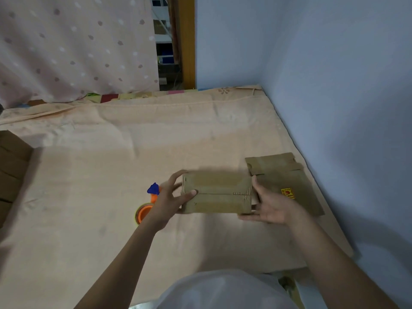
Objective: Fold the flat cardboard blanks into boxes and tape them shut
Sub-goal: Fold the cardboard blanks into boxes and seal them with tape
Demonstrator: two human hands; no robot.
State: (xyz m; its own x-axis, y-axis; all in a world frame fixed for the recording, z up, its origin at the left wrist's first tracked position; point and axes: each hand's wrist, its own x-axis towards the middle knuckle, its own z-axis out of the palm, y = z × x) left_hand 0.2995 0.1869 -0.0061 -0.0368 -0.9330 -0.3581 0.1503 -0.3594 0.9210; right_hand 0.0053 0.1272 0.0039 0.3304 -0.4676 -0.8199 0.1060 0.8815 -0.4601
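A small brown cardboard box (217,192) is held between both hands above the peach bed sheet (111,152); its two top flaps meet along a middle seam. My left hand (169,201) grips its left end, thumb on the seam. My right hand (269,204) holds its right end, thumb on top and fingers underneath. Flat cardboard blanks (283,175) lie just behind and right of the box, one bearing a yellow and red sticker (288,193). An orange tape dispenser (145,210) with a blue part lies left of my left hand, partly hidden by the wrist.
A stack of brown cardboard boxes (12,172) sits at the left edge. A blue wall (334,85) runs along the right side of the bed. A dotted pink curtain (73,45) hangs at the back left beside a door frame (187,41).
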